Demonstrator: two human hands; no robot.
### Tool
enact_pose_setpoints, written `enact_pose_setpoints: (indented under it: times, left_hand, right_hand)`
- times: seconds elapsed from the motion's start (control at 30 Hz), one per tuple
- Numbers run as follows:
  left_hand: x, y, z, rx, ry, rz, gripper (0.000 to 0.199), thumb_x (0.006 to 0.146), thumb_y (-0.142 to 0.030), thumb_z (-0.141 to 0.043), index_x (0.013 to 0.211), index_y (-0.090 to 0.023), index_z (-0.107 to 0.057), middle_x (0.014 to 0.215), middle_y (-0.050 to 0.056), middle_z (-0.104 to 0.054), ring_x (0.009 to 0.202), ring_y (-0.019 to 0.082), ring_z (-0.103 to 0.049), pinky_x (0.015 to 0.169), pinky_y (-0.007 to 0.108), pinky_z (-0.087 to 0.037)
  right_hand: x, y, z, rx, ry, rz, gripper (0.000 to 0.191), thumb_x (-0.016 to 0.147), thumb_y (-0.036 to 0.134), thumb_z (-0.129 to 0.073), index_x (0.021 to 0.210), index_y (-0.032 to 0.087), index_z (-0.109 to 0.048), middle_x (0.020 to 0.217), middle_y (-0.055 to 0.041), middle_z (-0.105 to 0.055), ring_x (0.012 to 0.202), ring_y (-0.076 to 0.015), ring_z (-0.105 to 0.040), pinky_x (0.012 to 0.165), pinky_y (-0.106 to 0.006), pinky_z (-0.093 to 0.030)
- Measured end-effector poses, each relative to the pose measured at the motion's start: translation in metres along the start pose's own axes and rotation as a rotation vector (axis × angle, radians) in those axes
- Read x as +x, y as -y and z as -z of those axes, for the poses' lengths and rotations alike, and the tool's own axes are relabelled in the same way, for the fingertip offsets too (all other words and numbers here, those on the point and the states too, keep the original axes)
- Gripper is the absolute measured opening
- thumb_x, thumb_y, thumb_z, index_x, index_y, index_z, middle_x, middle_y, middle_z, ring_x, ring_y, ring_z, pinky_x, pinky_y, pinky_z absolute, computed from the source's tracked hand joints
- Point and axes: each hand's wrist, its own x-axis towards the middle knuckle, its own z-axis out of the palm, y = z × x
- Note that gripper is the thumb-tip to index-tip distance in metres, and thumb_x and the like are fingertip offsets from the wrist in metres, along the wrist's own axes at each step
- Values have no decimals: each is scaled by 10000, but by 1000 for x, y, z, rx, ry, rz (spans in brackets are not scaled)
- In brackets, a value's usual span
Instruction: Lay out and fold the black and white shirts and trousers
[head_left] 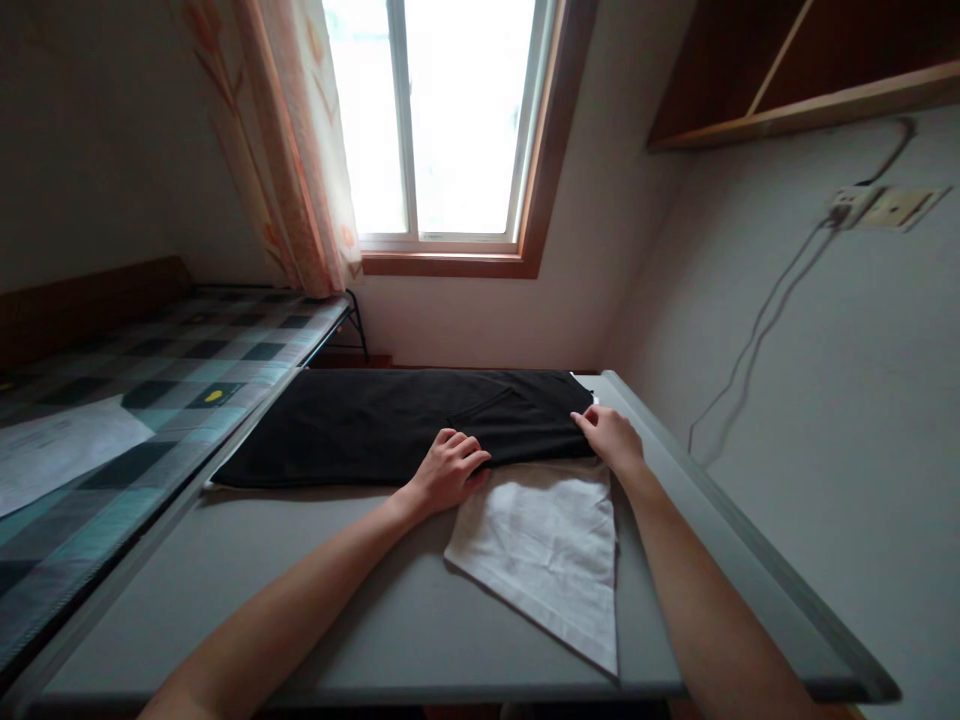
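A black garment (pixel 360 420) lies folded into a long band across the far part of the grey table (pixel 300 560). From under its near edge, toward the right, a white cloth piece (pixel 547 550) spreads in a slanted shape with light wrinkles. My left hand (pixel 452 468) rests at the black cloth's near edge, fingers curled on the fabric beside the white piece. At the right end of the black garment, my right hand (pixel 609 436) pinches its edge between thumb and fingers.
On the left is a bed with a checked cover (pixel 247 335) and a paper sheet (pixel 67 450). A window (pixel 442 120) with a curtain (pixel 292 150) is ahead. A cable (pixel 757 330) hangs from a wall socket (pixel 847 205) below a wooden shelf (pixel 825 112).
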Motion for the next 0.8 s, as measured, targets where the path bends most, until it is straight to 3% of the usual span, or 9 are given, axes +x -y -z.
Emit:
enact_pose_setpoints:
  times: [0.2, 0.27, 0.33, 0.43, 0.5, 0.63, 0.7, 0.8]
  left_hand:
    - [0, 0, 0, 23, 15, -16, 222, 946, -304, -480, 938, -211, -682, 838, 39, -637, 838, 181, -555, 888, 382, -385]
    - [0, 0, 1, 29, 26, -26, 245, 959, -299, -455, 942, -210, -683, 833, 43, -631, 838, 182, -551, 886, 383, -388]
    - [0, 0, 1, 23, 46, -36, 259, 967, -298, -440, 948, -210, -683, 844, 47, -628, 840, 184, -549, 857, 372, -400]
    - [0, 1, 0, 4, 85, -55, 260, 970, -298, -440, 957, -207, -682, 872, 55, -624, 836, 180, -551, 799, 348, -418]
    - [0, 2, -1, 0, 94, -66, 247, 964, -294, -454, 960, -204, -684, 885, 56, -623, 835, 180, -551, 785, 343, -425]
    - [1, 1, 0, 6, 105, -66, 230, 949, -288, -481, 943, -199, -692, 874, 60, -618, 849, 186, -553, 792, 346, -444]
    - [1, 0, 1, 8, 124, -62, 223, 940, -279, -496, 917, -192, -699, 853, 61, -613, 844, 185, -555, 784, 339, -456]
    - [2, 0, 1, -4, 129, -68, 202, 919, -271, -529, 885, -182, -707, 829, 58, -612, 828, 181, -555, 762, 324, -469]
  right_hand:
    - [-2, 0, -3, -102, 126, -27, 263, 879, 447, -543, 844, 229, -687, 888, -88, -719, 857, -247, -666, 655, -304, -423]
    - [-4, 3, 0, -130, 112, -39, 244, 882, 409, -534, 871, 223, -692, 905, -102, -717, 860, -251, -664, 687, -321, -437]
    - [-8, 9, 3, -151, 17, -14, 239, 897, 346, -499, 901, 207, -693, 949, -125, -709, 891, -261, -655, 741, -346, -449]
    - [-17, 28, 4, -42, -185, 178, 300, 935, 324, -425, 977, 183, -687, 1026, -142, -687, 975, -262, -627, 859, -369, -446]
    - [-26, 45, -2, 127, -208, 391, 361, 960, 375, -391, 1061, 179, -677, 1085, -134, -674, 1030, -248, -612, 927, -359, -438]
    - [-46, 76, -28, 251, -46, 742, 469, 982, 433, -347, 1277, 177, -606, 1358, -131, -562, 1266, -240, -499, 1057, -363, -382]
    - [-53, 83, -41, 180, 38, 805, 509, 995, 427, -305, 1354, 166, -554, 1452, -141, -478, 1365, -248, -398, 1110, -386, -325]
    - [-54, 81, -52, 56, 128, 788, 555, 997, 469, -270, 1435, 191, -466, 1530, -125, -368, 1435, -268, -274, 1148, -442, -251]
